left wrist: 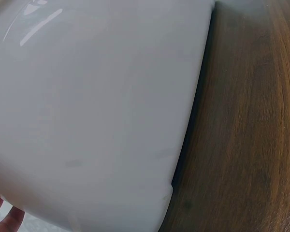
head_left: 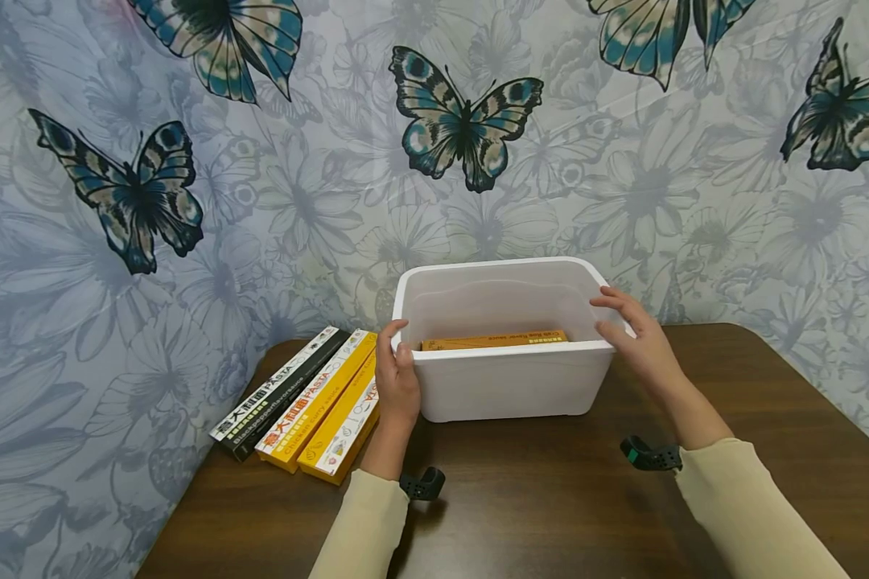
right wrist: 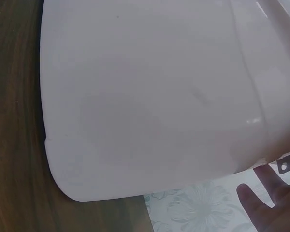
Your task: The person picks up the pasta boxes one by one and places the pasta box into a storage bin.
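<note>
A white plastic bin point(head_left: 507, 386) stands on the brown table, between both hands. Low inside it lies a yellow box point(head_left: 492, 341), mostly hidden by the front wall. My left hand point(head_left: 397, 386) grips the bin's left front corner, its thumb near the front wall and a finger bent over the rim. At the right rim, my right hand point(head_left: 640, 342) rests with its fingers spread and fairly straight. Both wrist views are filled mostly by the bin's side walls; a few fingertips point(left wrist: 12, 220) show on the left and several spread fingers point(right wrist: 253, 200) on the right.
Left of the bin, a black pasta box point(head_left: 278, 394) and two yellow pasta boxes point(head_left: 317, 402) lie side by side at a slant. A butterfly-patterned cloth point(head_left: 471, 217) hangs behind the table point(head_left: 536, 498). Each wrist wears a black band point(head_left: 652, 454).
</note>
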A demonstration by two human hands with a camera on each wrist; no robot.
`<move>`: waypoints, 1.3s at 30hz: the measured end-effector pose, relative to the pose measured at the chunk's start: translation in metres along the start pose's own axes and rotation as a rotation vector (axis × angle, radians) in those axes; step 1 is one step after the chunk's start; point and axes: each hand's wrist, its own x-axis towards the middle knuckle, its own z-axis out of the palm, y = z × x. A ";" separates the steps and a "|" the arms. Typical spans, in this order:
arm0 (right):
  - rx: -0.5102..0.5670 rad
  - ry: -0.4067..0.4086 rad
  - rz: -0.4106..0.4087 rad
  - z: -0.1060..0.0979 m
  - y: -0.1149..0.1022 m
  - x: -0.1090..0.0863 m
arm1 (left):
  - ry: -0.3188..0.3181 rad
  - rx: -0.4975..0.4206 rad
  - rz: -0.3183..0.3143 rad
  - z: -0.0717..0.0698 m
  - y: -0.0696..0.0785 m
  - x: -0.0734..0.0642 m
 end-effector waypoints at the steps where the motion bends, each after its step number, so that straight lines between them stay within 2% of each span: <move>1: 0.013 0.013 -0.005 0.001 0.001 0.000 | -0.001 0.002 -0.001 0.000 0.000 0.000; 8: 0.086 0.102 -0.006 0.008 0.007 -0.004 | -0.006 -0.003 -0.015 -0.001 0.002 0.000; 16: 0.120 0.128 0.016 0.012 0.011 -0.009 | -0.005 0.008 -0.010 -0.001 0.003 0.002; 26: 0.336 0.185 0.106 0.025 0.013 -0.016 | 0.004 0.010 -0.005 -0.001 0.000 0.000; 39: 0.420 0.214 0.050 0.026 0.022 -0.019 | 0.001 0.015 -0.005 -0.001 0.000 0.001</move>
